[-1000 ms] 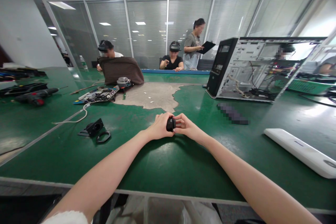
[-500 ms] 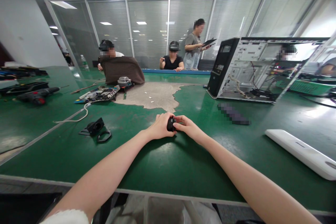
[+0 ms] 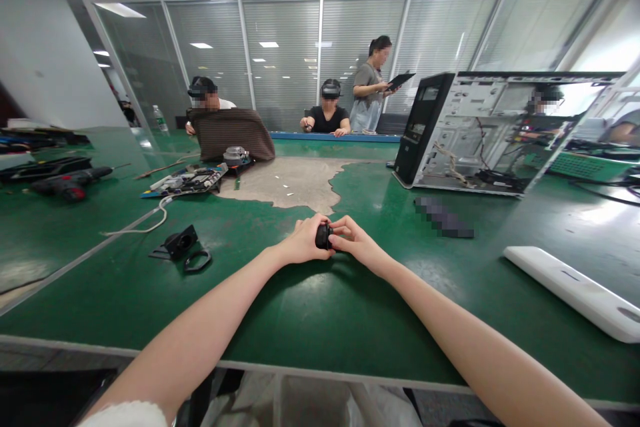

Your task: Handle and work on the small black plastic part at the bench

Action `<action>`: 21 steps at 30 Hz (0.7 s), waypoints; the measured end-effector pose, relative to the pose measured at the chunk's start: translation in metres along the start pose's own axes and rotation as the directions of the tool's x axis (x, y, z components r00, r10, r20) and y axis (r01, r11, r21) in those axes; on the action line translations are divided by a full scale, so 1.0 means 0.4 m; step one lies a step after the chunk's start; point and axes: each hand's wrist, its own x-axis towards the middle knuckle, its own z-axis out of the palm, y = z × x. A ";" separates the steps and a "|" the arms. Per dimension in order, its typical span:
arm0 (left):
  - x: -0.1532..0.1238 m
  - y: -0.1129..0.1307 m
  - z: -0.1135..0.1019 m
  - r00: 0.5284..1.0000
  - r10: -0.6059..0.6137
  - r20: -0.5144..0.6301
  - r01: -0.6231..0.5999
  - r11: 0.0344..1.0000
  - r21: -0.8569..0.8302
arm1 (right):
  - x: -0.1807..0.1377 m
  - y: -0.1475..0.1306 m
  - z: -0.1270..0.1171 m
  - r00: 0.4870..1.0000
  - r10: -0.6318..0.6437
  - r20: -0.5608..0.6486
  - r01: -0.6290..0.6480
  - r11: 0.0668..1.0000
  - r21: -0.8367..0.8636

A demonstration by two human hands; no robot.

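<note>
The left hand [image 3: 303,241] partly hides a seemingly rounded black part [image 3: 323,237].

Black piece [image 3: 323,236] partly hidden; white slab [image 3: 570,293] cut off right.

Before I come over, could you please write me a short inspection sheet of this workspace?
Surface: green tabletop; a ragged-edged, greyish-brown patch beyond the hands.
Work in hand: one small black part, held between both hands.
Clutter: black bracket, black ring, circuit board and drill to the left; white casing and open computer case to the right.
Hands: left hand wraps the part; right hand has its fingers on it.
Cables: pale cable near the circuit board; wires inside the computer case.
Surroundings: people across the table; partition behind.
</note>
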 end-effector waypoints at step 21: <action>0.000 0.001 0.000 1.000 0.014 -0.013 -0.014 1.000 0.009 | 0.009 0.011 0.005 0.999 -0.014 -0.051 0.013 1.000 -0.018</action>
